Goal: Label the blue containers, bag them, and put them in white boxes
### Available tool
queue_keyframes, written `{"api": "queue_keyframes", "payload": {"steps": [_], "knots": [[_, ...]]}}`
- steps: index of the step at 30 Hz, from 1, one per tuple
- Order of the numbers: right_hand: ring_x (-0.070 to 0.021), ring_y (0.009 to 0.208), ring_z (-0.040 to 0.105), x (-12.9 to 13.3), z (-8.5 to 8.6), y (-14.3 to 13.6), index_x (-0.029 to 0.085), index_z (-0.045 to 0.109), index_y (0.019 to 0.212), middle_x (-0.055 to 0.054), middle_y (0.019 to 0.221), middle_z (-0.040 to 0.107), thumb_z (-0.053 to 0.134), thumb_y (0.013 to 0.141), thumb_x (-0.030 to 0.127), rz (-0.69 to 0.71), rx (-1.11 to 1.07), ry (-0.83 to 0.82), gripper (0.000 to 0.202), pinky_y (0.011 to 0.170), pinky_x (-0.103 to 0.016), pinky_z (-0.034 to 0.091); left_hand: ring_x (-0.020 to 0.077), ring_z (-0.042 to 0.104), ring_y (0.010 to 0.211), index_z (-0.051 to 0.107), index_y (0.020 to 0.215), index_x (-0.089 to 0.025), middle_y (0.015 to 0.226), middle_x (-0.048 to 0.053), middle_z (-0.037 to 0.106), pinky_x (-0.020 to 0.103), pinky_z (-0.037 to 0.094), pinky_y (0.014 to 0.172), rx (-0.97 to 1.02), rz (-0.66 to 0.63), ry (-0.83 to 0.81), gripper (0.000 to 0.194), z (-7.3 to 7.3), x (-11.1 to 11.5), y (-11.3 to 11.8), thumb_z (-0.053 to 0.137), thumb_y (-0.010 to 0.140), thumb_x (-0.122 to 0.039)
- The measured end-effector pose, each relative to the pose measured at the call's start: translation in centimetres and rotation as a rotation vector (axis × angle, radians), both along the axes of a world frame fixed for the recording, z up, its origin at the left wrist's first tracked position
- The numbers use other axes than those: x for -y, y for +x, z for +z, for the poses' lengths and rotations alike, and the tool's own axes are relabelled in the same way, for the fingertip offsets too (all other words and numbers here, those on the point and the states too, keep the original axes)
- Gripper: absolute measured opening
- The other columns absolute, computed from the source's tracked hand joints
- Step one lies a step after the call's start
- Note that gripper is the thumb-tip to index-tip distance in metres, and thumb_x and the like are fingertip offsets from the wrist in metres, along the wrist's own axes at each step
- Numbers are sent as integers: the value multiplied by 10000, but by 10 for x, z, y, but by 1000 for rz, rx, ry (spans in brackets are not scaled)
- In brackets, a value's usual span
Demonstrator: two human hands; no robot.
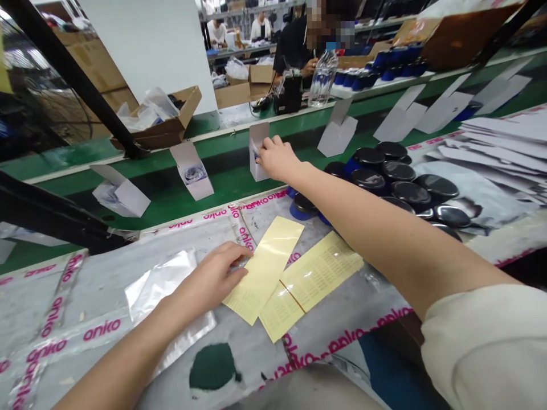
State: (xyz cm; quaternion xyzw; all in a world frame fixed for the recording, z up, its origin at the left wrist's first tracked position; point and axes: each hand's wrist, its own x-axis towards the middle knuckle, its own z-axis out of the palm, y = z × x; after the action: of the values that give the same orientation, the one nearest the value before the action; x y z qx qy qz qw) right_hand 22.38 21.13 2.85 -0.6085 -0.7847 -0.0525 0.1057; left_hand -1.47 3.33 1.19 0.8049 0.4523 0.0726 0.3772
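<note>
My right hand (pixel 277 159) reaches over to a small white box (pixel 259 168) standing with its flap up on the green belt. Its fingers are bent around the box's edge, and something bluish shows at the opening; the fingertips are partly hidden. My left hand (pixel 222 270) rests by the left edge of a yellow label sheet (pixel 273 256), fingers curved, with a gap between thumb and fingertips. A second yellow sheet (pixel 316 279) lies partly under the first. Beneath my left forearm are clear plastic bags (pixel 164 279).
More open white boxes (pixel 199 182) line the green belt (pixel 231 149). Black-topped blue round items (pixel 410 193) cluster right of my arm, near stacked flat white cartons (pixel 504 154). Across the belt, a person (pixel 294 51) works behind a plastic bottle (pixel 323 77). A black post (pixel 72 68) rises at left.
</note>
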Motion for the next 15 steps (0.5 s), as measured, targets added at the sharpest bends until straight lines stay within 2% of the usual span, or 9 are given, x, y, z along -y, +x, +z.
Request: {"api": "queue_keyframes", "payload": {"steps": [2,5,8,12,15], "knots": [[-430,1306,382,7,-5,-4,45,585,1286,-269,1371,522,458,977,241,19,16,-6,388,1008,-600,336,250,628,1056,649,1159,-251,1202,70,657,398,522,908,15,-11,11,245,1,1,0,539,941,-267],[-429,1325,422,17,-6,-9,53,587,1283,-252,1365,550,580,939,244,16,46,-3,393,1045,-636,346,307,558,1265,662,1239,-292,1410,90,564,471,476,1062,3,-140,16,326,2,6,2,615,933,-394],[-290,1210,588,31,-5,-14,168,600,1293,-119,1348,597,638,957,363,-17,66,53,391,1001,-535,498,371,400,1446,652,1320,-353,1598,76,396,544,388,1165,-70,-223,43,420,-2,10,5,650,912,-455],[-247,1124,638,43,1,-21,185,591,1309,-100,1323,616,635,965,382,-71,56,120,399,928,-468,561,391,465,1404,689,1288,-314,1555,105,474,549,458,1114,-105,-181,126,387,-11,5,6,597,939,-453],[-255,1121,640,44,22,-22,179,603,1291,-93,1310,622,636,963,393,-84,31,49,394,930,-473,560,382,506,1376,715,1244,-303,1524,107,517,518,509,1072,-71,-165,161,362,-16,1,3,600,931,-444]]}}
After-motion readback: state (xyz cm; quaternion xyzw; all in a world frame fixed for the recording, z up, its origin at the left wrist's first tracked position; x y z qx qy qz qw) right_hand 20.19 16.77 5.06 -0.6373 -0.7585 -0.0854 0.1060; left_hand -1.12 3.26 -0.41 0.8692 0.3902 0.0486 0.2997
